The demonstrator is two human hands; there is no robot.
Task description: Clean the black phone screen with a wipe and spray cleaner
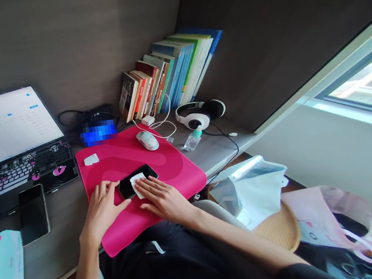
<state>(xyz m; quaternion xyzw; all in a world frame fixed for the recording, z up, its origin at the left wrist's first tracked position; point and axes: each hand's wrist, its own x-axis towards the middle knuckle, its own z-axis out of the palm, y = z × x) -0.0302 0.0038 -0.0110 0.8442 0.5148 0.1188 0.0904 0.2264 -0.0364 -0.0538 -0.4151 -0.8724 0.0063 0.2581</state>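
A black phone [126, 190] lies flat on a pink desk mat [116, 234]. My right hand [162, 199] presses a small white cloth [138, 181] against the phone's dark face, its fingers stretched over the cloth. At the phone's left end is my left hand [104, 208], thumb and fingers apart around the near left corner, fingertips at the edge. Another white piece [91, 159] rests on the mat's far left part. Beyond the phone sits a white patterned mouse [147, 141].
An open laptop [11, 129], a second phone [33, 215] and a light blue packet [5, 270] are at left. Books [171, 73], headphones [199, 115], a small clear bottle [193, 141] and a white charger [148, 120] stand behind. Bags [256, 189] lie beside the desk at right.
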